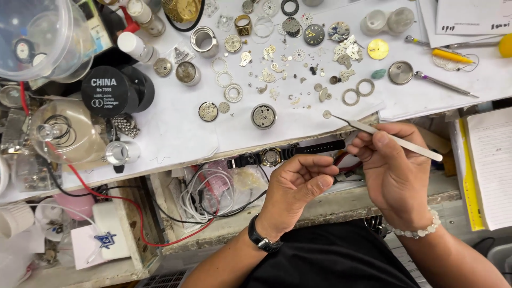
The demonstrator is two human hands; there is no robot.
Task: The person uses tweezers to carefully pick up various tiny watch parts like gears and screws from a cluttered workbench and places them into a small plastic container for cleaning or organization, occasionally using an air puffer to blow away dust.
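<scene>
My right hand [397, 170] grips white-handled tweezers [392, 136] whose tip pinches a small round metal part [326, 114] over the white paper [176, 128]. My left hand [297, 186], wearing a black wristwatch, curls loosely just below a black-strapped watch [277, 155] lying along the bench's front edge; whether the fingers pinch anything small is not visible. A round watch movement [263, 116] sits on the paper above the watch. Several tiny gears, plates and dials [298, 56] lie scattered further back.
A black round tin [110, 90] and a glass dome [66, 133] stand at left. Clear plastic tubs [37, 37] fill the far left corner. Screwdrivers [445, 84] and papers lie at right. Red, black and white wires [202, 202] hang in an open drawer below.
</scene>
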